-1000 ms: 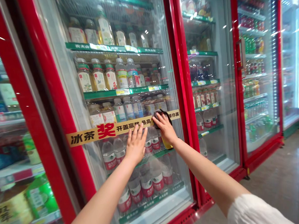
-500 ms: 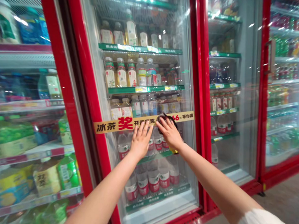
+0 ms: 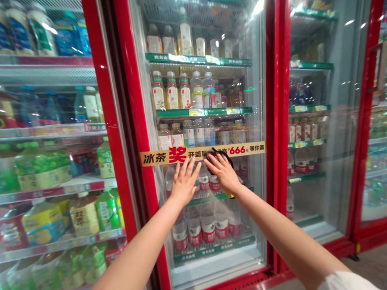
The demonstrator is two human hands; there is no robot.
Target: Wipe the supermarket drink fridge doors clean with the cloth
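Note:
My left hand (image 3: 183, 183) lies spread on the glass door (image 3: 255, 111) of an upright drinks cooler, fingertips at the lower edge of a gold printed strip (image 3: 155, 158). Close beside it on the right, my right hand (image 3: 225, 174) presses a dark cloth (image 3: 229, 159) with a yellow edge flat on the glass, fingers stretched over it. The cloth and hand cover part of the strip's lettering. Behind the glass, below the strip, stand water bottles with red and white labels (image 3: 208, 230), some hidden by my hands.
Red door frames (image 3: 137, 122) stand on both sides of this door. To the left, shelves hold green-capped drink bottles (image 3: 42, 168) and jugs. More glass-fronted coolers (image 3: 348, 124) continue to the right, one with a door handle (image 3: 378, 68). Grey floor (image 3: 384, 260) shows at lower right.
Both hands have slid left along the strip, the cloth moving under my right hand; more red digits show right of it. The view has turned left, showing more of the left shelves.

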